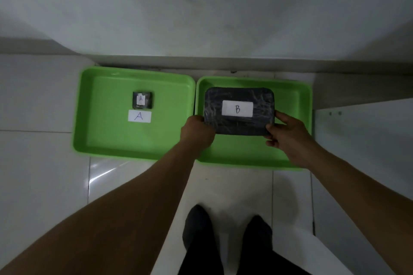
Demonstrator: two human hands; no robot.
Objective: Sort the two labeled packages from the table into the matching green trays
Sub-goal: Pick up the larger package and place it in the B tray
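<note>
Two green trays lie side by side on the white tiled floor. The left tray point(107, 140) carries a white label marked A point(139, 116), and a small black package marked A point(142, 100) rests just above that label. Over the right tray point(299, 96) is a large black package with a white B label point(238, 110). My left hand point(197, 131) grips its lower left corner and my right hand point(288, 133) grips its lower right corner. Whether the package touches the tray floor is unclear.
A white wall with a grey skirting strip point(223, 63) runs right behind the trays. A white furniture edge point(357, 123) stands to the right of the right tray. My two dark-socked feet point(225, 232) stand on the tiles in front of the trays.
</note>
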